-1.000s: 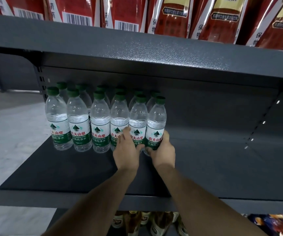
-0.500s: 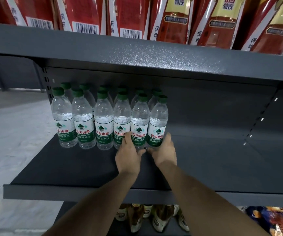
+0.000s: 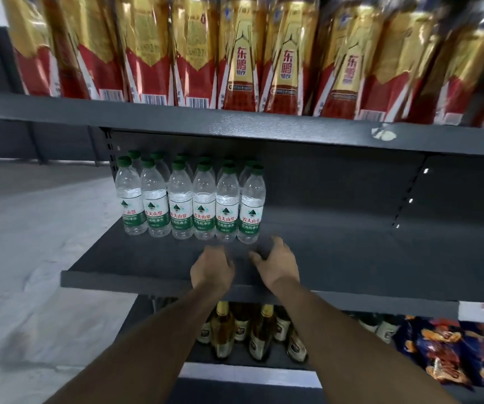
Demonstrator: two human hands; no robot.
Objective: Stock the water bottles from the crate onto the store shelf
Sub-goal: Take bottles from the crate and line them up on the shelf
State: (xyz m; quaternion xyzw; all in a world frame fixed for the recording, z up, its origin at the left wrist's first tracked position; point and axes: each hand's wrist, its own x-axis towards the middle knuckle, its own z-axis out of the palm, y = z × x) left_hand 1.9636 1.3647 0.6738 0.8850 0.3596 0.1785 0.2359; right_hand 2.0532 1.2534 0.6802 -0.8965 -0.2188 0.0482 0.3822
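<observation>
Water bottles (image 3: 189,199), shelf (image 3: 337,258): two rows upright, caps up, at the shelf's left end.

Labels face you; the front row of six runs left to right, set back from the front lip. Right of the last bottle the shelf lies open to its far end. Your left hand (image 3: 211,268) and right hand (image 3: 275,265) hover just before the row, fingers loosely spread, holding nothing, clear of the bottles.

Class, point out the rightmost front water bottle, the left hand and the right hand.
rightmost front water bottle (image 3: 251,217), head view, on its label.
left hand (image 3: 212,269), head view, back of hand.
right hand (image 3: 277,265), head view, back of hand.
</observation>
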